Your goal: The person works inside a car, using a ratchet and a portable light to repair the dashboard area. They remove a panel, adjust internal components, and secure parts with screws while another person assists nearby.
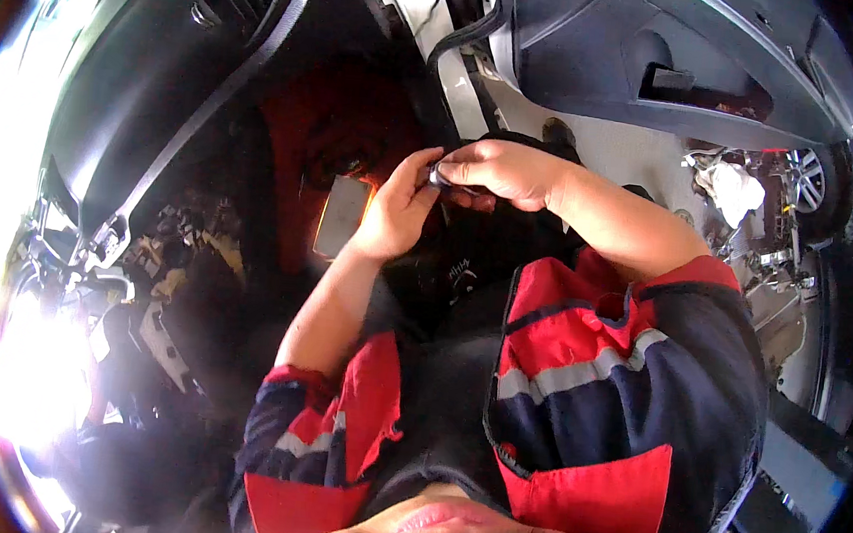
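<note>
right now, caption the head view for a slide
Left hand and right hand hold a small shiny piece near an open car door.

The small piece [438, 175] I grip looks like metal, smooth with a bright glint. My jacket [626, 403] is matt cloth, softly creased, with smoother-looking grey bands [579, 364]. The dashboard [130, 93] looks like dark plastic with a faint sheen, and the door panel [582, 78] like duller grey plastic. The wheel [807, 184] has metallic spokes; the white bundle [733, 193] is crumpled, cloth or thin plastic, I can't tell.
</note>
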Demonstrator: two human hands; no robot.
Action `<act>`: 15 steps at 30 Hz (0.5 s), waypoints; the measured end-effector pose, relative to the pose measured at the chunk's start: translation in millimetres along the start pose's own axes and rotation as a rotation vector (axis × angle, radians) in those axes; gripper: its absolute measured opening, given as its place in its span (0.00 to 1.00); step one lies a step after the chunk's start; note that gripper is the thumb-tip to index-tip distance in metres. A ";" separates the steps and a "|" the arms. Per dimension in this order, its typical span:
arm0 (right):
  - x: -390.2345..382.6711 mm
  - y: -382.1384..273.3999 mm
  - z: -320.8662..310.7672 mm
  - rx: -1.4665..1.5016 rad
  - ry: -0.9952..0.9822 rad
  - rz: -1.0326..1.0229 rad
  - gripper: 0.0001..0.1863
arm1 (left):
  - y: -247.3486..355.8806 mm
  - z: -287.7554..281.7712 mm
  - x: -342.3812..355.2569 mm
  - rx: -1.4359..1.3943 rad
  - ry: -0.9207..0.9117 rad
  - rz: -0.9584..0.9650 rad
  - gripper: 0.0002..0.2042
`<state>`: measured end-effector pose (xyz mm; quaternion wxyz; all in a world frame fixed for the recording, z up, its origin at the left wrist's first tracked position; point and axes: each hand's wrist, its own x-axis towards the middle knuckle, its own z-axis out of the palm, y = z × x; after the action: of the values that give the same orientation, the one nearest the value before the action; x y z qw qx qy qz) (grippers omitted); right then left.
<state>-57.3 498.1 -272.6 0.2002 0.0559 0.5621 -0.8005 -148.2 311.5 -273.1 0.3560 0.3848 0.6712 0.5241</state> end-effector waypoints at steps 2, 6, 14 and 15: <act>-10.3 3.0 -8.5 -0.078 0.013 0.024 0.16 | 3.3 4.6 2.6 0.018 -0.063 -0.069 0.20; -26.6 5.5 -30.4 0.015 -0.067 0.010 0.20 | 21.3 -0.3 35.7 -0.178 -0.312 -0.291 0.20; -18.5 0.3 -21.7 0.056 0.026 -0.161 0.20 | 43.4 4.1 31.5 0.635 -0.069 0.275 0.31; -13.8 1.6 -18.8 0.079 0.055 -0.205 0.20 | 41.6 5.1 28.2 0.673 0.012 0.340 0.32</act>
<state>-46.5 518.6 -276.4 0.0994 0.0280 0.5384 -0.8363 -150.4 345.2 -235.5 0.1138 0.5832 0.7343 0.3281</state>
